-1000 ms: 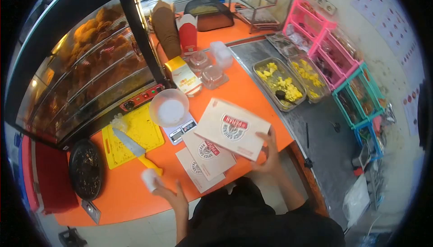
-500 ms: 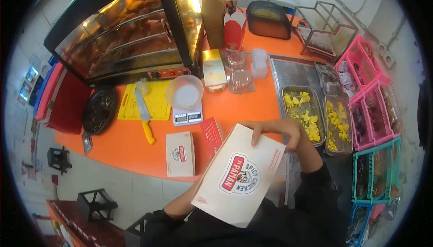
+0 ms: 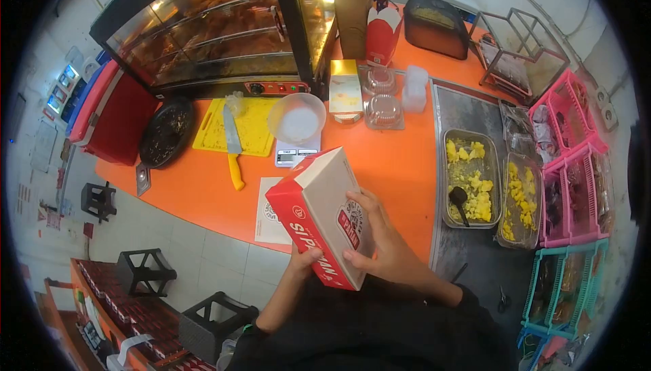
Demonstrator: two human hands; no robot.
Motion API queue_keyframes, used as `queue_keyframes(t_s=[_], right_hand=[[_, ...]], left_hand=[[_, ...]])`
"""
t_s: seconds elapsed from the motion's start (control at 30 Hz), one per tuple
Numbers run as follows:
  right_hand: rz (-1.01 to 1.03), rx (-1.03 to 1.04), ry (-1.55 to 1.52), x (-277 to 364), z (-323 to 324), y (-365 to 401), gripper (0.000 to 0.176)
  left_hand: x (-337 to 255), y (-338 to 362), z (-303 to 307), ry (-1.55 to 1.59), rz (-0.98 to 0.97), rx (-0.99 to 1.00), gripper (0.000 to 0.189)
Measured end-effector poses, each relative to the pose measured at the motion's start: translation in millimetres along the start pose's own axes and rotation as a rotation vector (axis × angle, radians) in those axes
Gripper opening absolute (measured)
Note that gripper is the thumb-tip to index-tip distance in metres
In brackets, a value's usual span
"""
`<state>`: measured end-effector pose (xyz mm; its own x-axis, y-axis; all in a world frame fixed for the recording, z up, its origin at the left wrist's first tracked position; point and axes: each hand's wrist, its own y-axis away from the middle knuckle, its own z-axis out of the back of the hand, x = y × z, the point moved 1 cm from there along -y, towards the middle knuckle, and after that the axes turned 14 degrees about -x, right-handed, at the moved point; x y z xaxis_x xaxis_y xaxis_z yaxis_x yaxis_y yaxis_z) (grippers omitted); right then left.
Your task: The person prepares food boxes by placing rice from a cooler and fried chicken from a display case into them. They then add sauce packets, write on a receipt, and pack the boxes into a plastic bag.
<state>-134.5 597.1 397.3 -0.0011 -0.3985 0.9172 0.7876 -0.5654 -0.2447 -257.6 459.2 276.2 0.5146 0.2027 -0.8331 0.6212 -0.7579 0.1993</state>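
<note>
A closed red and white cardboard box is tilted between my two hands above the front edge of the orange counter. My left hand grips its lower left side, thumb on the red face. On the right, my right hand holds the white lid side, with fingers on the printed logo. Partly hidden behind this box, a second white box lies on the counter. Beyond them a clear round tub rests on a digital scale.
A knife lies on a yellow cutting board, near a black pan. Behind stands a glass food warmer. Trays of yellow food and pink baskets are at the right. Black stools stand below left.
The held box has turned from its broad white face to show its red side. Both hands have shifted their hold, and my left hand now shows. The view has shifted slightly.
</note>
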Motion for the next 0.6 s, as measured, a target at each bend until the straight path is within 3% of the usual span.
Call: queue_keyframes(t_s=[0.23, 0.43, 0.47, 0.5, 0.57, 0.6], right_hand=[[0.032, 0.131, -0.107, -27.2, -25.7, -11.6, 0.091], [0.028, 0.205, -0.154, -53.1, -27.5, -12.4, 0.096], [0.043, 0.204, -0.274, -57.8, -25.9, -15.8, 0.098], [0.040, 0.214, -0.277, -63.1, -22.7, -19.3, 0.098], [-0.327, 0.257, -1.063, -78.1, -14.0, -25.4, 0.084], [-0.511, 0.277, -1.224, -101.5, -5.5, -23.0, 0.075]], left_hand=[[1.8, 2.1, 25.9, -0.040, -0.046, -0.022, 0.075], [-17.2, 0.6, 44.5, -0.380, -0.217, 0.070, 0.073], [-18.5, 1.4, 48.4, -0.327, 0.002, -0.121, 0.075], [-21.7, -1.6, 45.3, -0.324, 0.004, -0.132, 0.075], [-39.7, -15.8, 41.3, 0.121, 0.020, -0.082, 0.087], [-39.6, -22.2, 48.7, 0.226, 0.095, -0.140, 0.092]])
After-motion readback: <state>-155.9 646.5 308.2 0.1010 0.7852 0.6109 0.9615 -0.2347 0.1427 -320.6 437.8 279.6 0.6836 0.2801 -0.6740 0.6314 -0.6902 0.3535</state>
